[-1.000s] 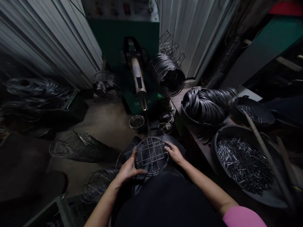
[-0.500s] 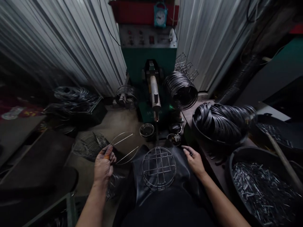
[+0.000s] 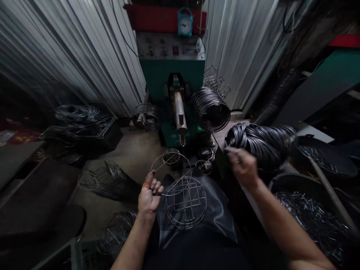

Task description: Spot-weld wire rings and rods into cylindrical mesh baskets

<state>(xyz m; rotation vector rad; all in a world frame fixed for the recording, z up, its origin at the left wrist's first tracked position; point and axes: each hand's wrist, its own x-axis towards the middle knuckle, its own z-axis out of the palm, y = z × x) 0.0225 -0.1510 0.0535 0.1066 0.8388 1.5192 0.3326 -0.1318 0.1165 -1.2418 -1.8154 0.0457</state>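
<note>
My left hand (image 3: 150,191) is closed, thumb on top, on the near left edge of a thin wire ring (image 3: 191,167), which is held up in front of the welding machine (image 3: 180,116). A straight wire shows across the ring's left part. Below it, a round wire rack (image 3: 185,204) with crossing bars lies on the dark apron (image 3: 219,225) over my lap. My right hand (image 3: 243,167) is raised on the right, in front of a big bundle of wire rings (image 3: 261,140). Motion smears its fingers, and I cannot make out whether it holds anything.
Wire rings (image 3: 210,108) hang right of the machine, others (image 3: 146,116) left of it. Small round tins (image 3: 204,167) stand below the electrode. A tub (image 3: 272,183) of short metal pieces is at right. A wire bundle (image 3: 109,180) and a crate (image 3: 109,131) are at left.
My left hand has moved right with the wire ring, which now partly overlaps the rack on my lap. My right hand has risen and moved right, towards the bundle of rings. The view has shifted slightly.
</note>
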